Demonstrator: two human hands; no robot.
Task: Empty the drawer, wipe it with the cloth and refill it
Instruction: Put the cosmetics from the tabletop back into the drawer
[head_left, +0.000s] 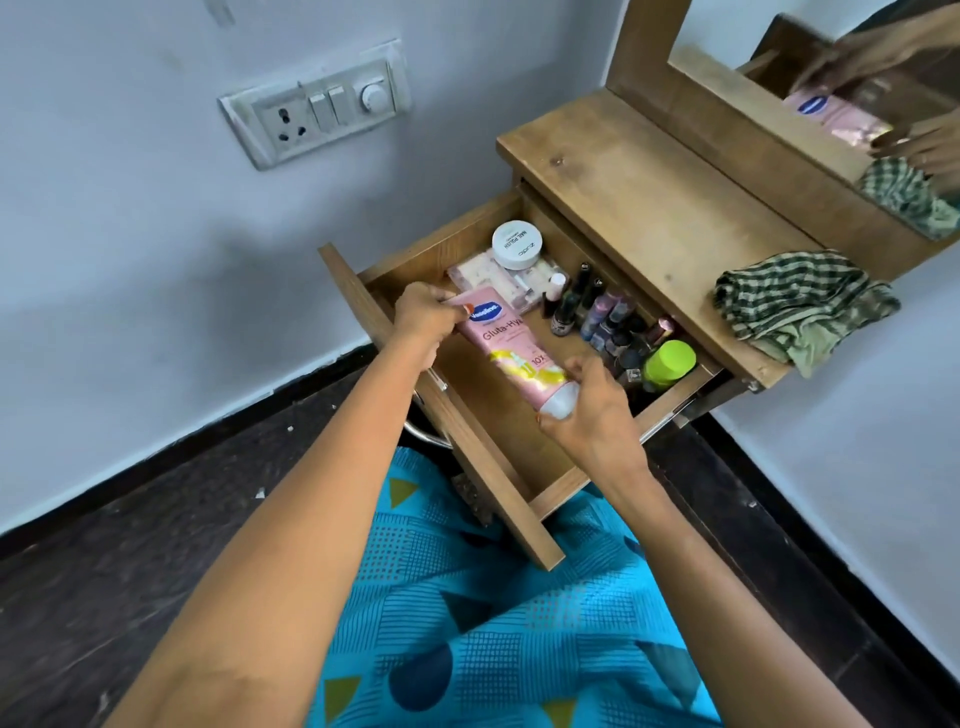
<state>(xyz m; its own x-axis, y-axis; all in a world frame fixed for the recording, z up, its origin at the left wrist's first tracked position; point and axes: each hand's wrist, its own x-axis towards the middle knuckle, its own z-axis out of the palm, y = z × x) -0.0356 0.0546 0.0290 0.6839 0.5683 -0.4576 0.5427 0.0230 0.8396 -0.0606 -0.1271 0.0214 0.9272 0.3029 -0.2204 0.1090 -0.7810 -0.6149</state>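
The wooden drawer (498, 462) stands pulled open under the dressing table top. A pink lotion tube (506, 343) lies across the drawer's middle. My left hand (423, 322) grips its flat crimped end and my right hand (587, 402) grips its white cap end. Behind it in the drawer sit a white round jar (517, 244), a pale flowered pouch (485, 275), several nail polish bottles (597, 312) and a bottle with a green cap (669, 362). A green checked cloth (800, 306) lies bunched on the table top's right end, untouched.
The wooden table top (644, 202) carries a mirror (852, 98) at its back, reflecting my hands and the cloth. A wall switch plate (317, 106) is on the left wall. Dark floor (130, 545) lies at lower left, and blue patterned clothing (493, 623) is below the drawer.
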